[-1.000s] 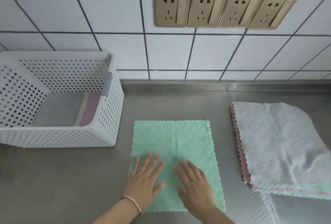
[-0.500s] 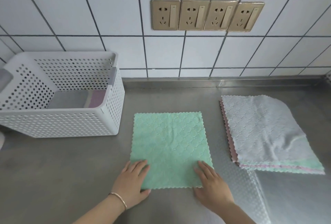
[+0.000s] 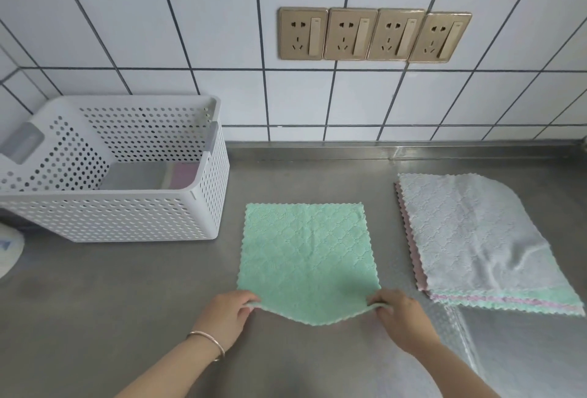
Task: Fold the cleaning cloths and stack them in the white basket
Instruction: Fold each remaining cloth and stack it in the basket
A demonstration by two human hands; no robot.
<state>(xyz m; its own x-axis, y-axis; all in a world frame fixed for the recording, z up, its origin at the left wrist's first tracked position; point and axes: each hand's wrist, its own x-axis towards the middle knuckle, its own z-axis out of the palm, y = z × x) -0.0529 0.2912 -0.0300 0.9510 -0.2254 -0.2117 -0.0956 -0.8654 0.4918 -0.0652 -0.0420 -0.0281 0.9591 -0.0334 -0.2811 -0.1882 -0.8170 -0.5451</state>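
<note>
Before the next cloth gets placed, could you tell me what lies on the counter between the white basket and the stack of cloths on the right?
The head view shows only the green cloth between the white basket and the stack of cloths.

bright, even light, soft shadows, mild glare on the steel counter (image 3: 524, 359), wide-angle bending at the edges.

A green cloth (image 3: 306, 257) lies flat on the steel surface (image 3: 127, 286), its two near corners pinched and lifted slightly by the left hand (image 3: 229, 315) and right hand (image 3: 401, 315). To the right sits a pile of cloths (image 3: 476, 238) with a grey one on top. At the left stands the white basket (image 3: 133, 207), holding folded grey and pink cloths.
</note>
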